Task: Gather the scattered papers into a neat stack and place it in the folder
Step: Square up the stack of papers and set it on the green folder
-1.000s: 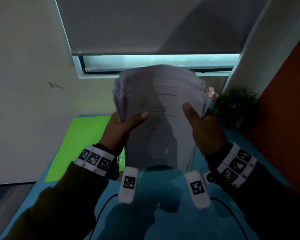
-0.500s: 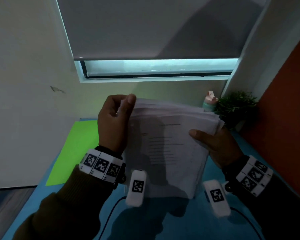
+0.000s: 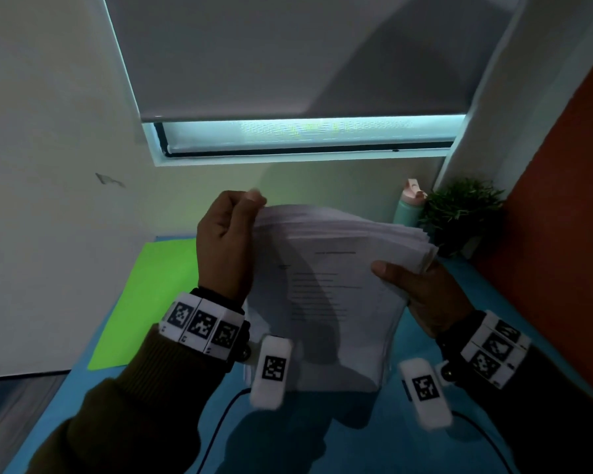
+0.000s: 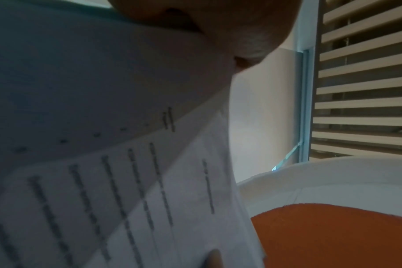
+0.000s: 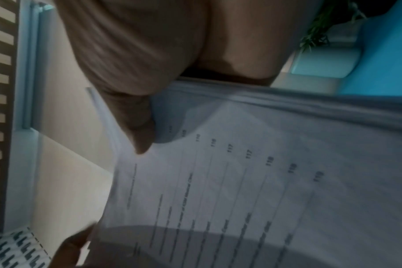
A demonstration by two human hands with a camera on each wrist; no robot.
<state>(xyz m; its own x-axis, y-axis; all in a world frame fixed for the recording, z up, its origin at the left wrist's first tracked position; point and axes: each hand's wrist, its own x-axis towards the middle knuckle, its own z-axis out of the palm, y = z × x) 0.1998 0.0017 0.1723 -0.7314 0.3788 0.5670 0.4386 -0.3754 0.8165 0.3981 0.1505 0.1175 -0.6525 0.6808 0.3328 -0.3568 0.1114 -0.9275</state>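
A thick stack of white printed papers (image 3: 326,295) is held above the blue table, its far end fanned and its near end hanging down. My left hand (image 3: 230,241) grips the stack's upper left corner with curled fingers. My right hand (image 3: 421,292) holds the right edge, thumb on the top sheet. The bright green folder (image 3: 144,302) lies flat on the table to the left, partly behind my left arm. The printed sheets (image 4: 126,190) fill the left wrist view. In the right wrist view my thumb presses on the papers (image 5: 252,181).
A blue table (image 3: 356,446) runs under the papers. In the far right corner stand a teal bottle (image 3: 408,210) with a pink lid and a small green plant (image 3: 463,213). An orange wall (image 3: 562,234) bounds the right side, a pale wall the left.
The stack has tilted down from upright to lie flatter. My left hand moved from the lower left edge up to the top left corner, and my right hand slid down and right.
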